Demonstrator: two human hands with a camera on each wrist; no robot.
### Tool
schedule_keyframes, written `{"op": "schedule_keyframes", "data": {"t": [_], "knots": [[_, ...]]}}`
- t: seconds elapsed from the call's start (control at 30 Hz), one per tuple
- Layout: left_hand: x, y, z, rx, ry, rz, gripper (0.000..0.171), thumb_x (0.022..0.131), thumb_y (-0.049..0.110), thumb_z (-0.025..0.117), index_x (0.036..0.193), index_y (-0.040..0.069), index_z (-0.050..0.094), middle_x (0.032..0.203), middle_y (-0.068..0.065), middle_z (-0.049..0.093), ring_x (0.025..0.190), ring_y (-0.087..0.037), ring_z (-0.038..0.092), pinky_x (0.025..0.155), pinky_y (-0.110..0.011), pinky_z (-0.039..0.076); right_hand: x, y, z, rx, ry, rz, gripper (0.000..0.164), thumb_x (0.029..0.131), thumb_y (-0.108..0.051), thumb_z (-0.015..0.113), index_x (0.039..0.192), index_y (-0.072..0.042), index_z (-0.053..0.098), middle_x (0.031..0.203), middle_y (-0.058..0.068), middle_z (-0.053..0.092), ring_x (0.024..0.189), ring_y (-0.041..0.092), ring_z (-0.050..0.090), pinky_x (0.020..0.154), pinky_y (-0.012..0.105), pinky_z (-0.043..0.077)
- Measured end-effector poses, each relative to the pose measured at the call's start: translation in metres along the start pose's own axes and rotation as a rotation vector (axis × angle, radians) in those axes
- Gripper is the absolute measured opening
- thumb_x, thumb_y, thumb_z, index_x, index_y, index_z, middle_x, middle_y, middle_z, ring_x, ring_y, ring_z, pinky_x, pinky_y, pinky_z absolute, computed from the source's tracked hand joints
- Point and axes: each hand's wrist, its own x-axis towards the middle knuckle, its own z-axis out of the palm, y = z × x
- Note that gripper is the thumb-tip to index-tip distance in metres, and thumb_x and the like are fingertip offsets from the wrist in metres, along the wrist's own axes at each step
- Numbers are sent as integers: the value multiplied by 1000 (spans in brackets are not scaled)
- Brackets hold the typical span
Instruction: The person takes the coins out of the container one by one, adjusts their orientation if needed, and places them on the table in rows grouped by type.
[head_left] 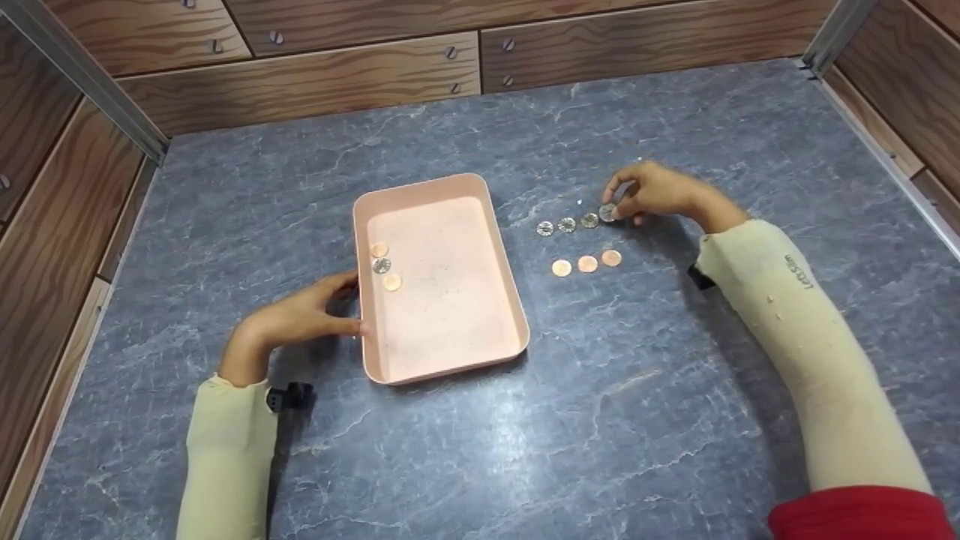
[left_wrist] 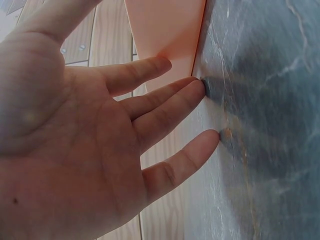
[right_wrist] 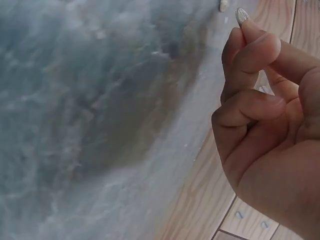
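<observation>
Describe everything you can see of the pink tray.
The pink tray is a shallow rectangle with rounded corners, low walls and a flat floor bearing faint dark specks; it looks like plastic. It lies open side up, slightly turned, on the blue-grey marbled table. The left hand touches the outside of its left wall. Inside, near that wall, a silver-coloured coin lies between two copper-coloured coins.

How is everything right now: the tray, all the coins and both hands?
Pink tray: right way up
Three coins in the tray: lying flat
Three copper coins outside: lying flat
Three silver coins outside: lying flat
Held silver coin: pinched
Right hand: pinching that coin
Left hand: outstretched, touching the tray
</observation>
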Motion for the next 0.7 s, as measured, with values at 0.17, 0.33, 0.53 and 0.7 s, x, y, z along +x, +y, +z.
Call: {"op": "schedule_keyframes", "data": {"t": [0.17, 0.33, 0.53, 0.7], "knots": [[0, 1, 0, -4, -2, -4, 91, 83, 33, 75, 150, -1, 25, 156, -24, 27, 145, -39, 24, 119, -53, 20, 2, 7, 2, 13, 2, 25, 21, 86, 1, 65, 107, 2, 60, 71, -3, 64, 54, 5, 54, 54, 20, 47], [0, 1, 0, -17, -12, 8, 91, 84, 31, 75, 151, -3, 24, 156, -25, 26, 145, -40, 23, 119, -54, 20, 2, 6, 3, -15, 19, 50, 21, 86, -1, 65, 107, 1, 60, 65, -4, 60, 52, 6, 52, 52, 22, 46], [0, 1, 0, -20, -9, 4, 89, 84, 29, 75, 150, -2, 24, 156, -24, 26, 145, -40, 23, 119, -54, 19, 3, 1, 5, -73, 9, 49, 21, 85, 1, 64, 105, 4, 61, 64, -3, 56, 49, 6, 50, 49, 20, 45], [0, 3, -1, -14, -10, 4, 90, 84, 31, 75, 151, -2, 24, 156, -24, 26, 146, -40, 22, 119, -54, 19, 3, -1, 5, -129, -6, 53, 17, 85, 1, 62, 101, 6, 63, 65, -2, 54, 48, 6, 50, 48, 19, 46]]}}
